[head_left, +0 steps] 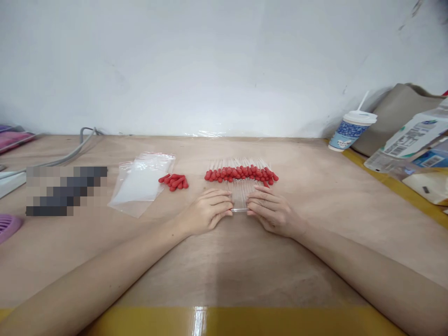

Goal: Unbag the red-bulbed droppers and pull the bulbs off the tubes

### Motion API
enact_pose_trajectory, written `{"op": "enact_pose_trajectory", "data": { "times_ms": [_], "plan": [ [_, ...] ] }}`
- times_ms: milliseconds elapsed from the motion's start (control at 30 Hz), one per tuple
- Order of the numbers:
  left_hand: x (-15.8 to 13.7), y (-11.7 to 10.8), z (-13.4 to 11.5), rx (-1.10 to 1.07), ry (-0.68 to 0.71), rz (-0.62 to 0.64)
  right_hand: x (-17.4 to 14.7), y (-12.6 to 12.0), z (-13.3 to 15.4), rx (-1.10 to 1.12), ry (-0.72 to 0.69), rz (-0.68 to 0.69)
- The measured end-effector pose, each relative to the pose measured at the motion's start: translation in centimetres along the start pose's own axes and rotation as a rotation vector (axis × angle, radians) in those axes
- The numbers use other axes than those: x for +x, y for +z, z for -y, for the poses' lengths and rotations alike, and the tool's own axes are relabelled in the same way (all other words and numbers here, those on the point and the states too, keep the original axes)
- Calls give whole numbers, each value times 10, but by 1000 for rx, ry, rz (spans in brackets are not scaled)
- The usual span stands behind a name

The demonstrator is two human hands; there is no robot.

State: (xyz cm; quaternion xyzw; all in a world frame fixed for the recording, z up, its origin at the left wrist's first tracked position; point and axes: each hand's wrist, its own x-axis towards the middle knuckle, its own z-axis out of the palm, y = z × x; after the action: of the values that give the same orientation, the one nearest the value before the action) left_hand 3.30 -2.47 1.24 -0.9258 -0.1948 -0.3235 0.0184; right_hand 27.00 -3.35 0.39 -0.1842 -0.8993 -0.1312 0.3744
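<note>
Between my hands lies a flat row of thin clear tubes [240, 195] on the tabletop, with a clear edge facing me. My left hand [213, 209] is closed on the left side of this row, fingertips pressed to it. On the opposite side my right hand [271, 210] grips the right end, its fingers curled. Just beyond the fingers stretches a bank of red rubber bulbs [241, 173], with clear tubes [224, 163] pointing toward the wall behind them. My fingers hide both ends of the held row.
A small pile of loose red bulbs [175, 182] lies left of my hands, beside clear zip bags [140, 182]. Farther left are a blurred-out dark item [66, 191] and a grey cable [70, 155]. A lidded paper cup [352, 130] and plastic packaging [409, 135] stand at right.
</note>
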Motion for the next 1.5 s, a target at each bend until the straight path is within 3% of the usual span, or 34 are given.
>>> {"op": "enact_pose_trajectory", "data": {
  "times_ms": [200, 300, 467, 633, 767, 1033, 1167, 1267, 1367, 1433, 1500],
  "plan": [
    [-9, -8, 11, 139, -105, -186, -10, -9, -14, -174, 335, -137],
    [-6, -20, 17, 198, -196, -199, -10, -4, -15, -278, 468, -115],
    [2, -58, 44, 319, -603, -206, -1, 6, -15, -271, 579, -83],
    [-3, -105, 71, 293, -1063, -41, -1, 11, -19, -321, 625, -52],
    [-14, -115, 85, 222, -1204, 9, -2, 13, -16, -324, 603, -8],
    [-30, -103, 100, 138, -1270, 104, 1, 11, -9, -274, 508, 72],
    [-28, -105, 94, 245, -1247, 96, 1, 9, -8, -258, 515, 115],
    [-24, -100, 87, 391, -1112, 12, 2, 7, -7, -251, 513, 141],
    [-16, -81, 75, 474, -822, -51, 2, 6, -7, -252, 507, 162],
    [-8, -63, 64, 461, -639, -12, 2, 6, -6, -257, 503, 173],
    [-1, -46, 56, 478, -577, 28, 2, 6, -6, -261, 504, 184]
  ]
}}
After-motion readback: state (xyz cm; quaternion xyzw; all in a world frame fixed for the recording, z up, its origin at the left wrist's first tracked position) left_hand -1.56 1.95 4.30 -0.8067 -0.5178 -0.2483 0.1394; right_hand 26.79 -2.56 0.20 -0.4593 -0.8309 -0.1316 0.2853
